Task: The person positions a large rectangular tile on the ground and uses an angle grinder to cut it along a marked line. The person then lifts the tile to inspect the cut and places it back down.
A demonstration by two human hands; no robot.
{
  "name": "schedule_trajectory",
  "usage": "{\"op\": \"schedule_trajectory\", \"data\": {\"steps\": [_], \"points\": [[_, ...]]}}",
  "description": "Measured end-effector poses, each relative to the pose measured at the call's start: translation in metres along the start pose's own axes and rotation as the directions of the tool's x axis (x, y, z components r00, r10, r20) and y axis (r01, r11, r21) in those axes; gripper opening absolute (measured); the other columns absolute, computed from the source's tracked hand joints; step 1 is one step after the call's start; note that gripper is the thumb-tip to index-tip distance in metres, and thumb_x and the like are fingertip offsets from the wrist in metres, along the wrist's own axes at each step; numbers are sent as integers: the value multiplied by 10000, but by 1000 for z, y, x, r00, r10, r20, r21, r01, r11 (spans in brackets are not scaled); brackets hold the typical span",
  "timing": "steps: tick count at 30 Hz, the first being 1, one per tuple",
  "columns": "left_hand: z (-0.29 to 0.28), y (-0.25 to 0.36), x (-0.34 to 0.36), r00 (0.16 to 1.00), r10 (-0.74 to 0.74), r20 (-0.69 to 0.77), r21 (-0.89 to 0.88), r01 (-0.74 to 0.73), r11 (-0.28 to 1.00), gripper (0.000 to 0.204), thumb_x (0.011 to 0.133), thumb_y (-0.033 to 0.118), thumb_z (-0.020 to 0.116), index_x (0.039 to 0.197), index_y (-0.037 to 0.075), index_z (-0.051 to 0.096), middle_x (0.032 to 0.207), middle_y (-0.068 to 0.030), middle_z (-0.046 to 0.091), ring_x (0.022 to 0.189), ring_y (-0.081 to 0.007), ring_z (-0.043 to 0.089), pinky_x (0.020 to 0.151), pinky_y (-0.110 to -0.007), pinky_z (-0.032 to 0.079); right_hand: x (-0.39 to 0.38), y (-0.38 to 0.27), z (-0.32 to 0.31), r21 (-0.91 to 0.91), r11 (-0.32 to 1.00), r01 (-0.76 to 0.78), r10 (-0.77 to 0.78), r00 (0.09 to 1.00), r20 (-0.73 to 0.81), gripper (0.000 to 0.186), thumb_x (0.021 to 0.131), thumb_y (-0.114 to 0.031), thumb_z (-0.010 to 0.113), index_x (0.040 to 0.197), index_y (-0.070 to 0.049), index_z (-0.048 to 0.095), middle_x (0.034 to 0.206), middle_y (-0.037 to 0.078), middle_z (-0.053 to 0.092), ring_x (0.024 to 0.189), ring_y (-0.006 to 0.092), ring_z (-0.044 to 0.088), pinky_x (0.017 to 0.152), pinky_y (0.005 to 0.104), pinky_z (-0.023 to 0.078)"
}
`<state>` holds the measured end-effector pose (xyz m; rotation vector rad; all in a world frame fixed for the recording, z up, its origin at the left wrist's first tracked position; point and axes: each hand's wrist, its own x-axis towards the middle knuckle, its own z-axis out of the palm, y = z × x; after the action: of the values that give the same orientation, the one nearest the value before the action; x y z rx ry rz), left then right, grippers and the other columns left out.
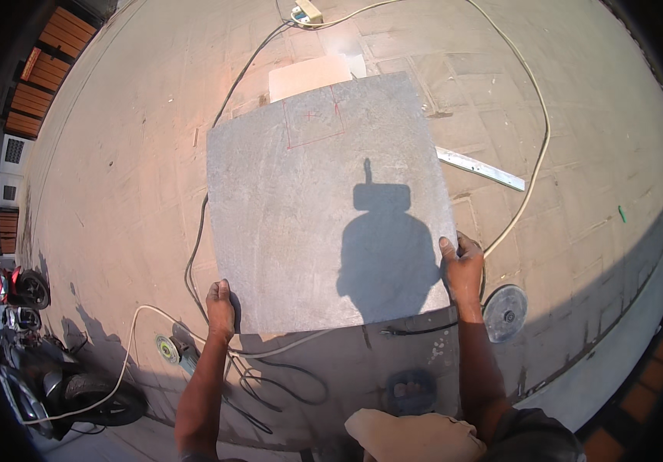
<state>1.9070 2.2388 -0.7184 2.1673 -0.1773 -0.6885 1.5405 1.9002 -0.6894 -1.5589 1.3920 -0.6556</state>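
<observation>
Left grip (221,310), right grip (465,269) — grey slab (320,208) between, mostly beyond.

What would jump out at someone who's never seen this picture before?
Probably the big grey slab in the middle, gripped by the left hand and right hand near its lower side corners. A dark shadow falls across its right half, and red lines mark its far end. At the left rim, a parked black motorbike also stands out.
</observation>
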Motion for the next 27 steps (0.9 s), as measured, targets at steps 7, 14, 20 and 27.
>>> {"op": "schedule_trajectory", "data": {"steps": [7, 14, 20, 27], "points": [[-12, 24, 15, 989, 47, 143, 368, -98, 925, 518, 1054, 394, 401, 1178, -86, 551, 1077, -270, 634, 994, -360, 590, 940, -400, 442, 7, 15, 1, -5, 999, 38, -38, 998, 58, 381, 932, -244, 659, 1173, 50, 649, 969, 240, 708, 902, 316, 695, 808, 377, 507], [-6, 33, 10, 983, 0, 183, 406, -76, 911, 617, 1051, 472, 386, 1264, -87, 536, 1176, -274, 624, 1111, -354, 590, 1002, -383, 429, 16, 19, -9, -85, 995, -46, 61, 981, 182, 368, 968, -272, 626, 1115, 65, 608, 923, 250, 686, 884, 327, 671, 804, 386, 498], [-27, -6, 7, 987, 140, 80, 284, -157, 946, 610, 1030, 459, 454, 1208, -115, 562, 1175, -328, 633, 1143, -413, 616, 960, -444, 466, 41, 16, -1, -339, 927, 162, -70, 961, 268, 432, 964, -339, 613, 1064, 80, 598, 932, 275, 668, 893, 348, 658, 816, 432, 500], [-132, 17, -77, 845, 500, -189, 797, -165, 581, 414, 953, 406, 578, 1087, 18, 632, 1095, -236, 650, 973, -434, 660, 822, -505, 527, 46, -116, -34, -747, 187, 638, -42, 765, 643, 332, 866, -286, 689, 930, 35, 639, 1005, 289, 679, 968, 436, 662, 833, 490, 519]]}}
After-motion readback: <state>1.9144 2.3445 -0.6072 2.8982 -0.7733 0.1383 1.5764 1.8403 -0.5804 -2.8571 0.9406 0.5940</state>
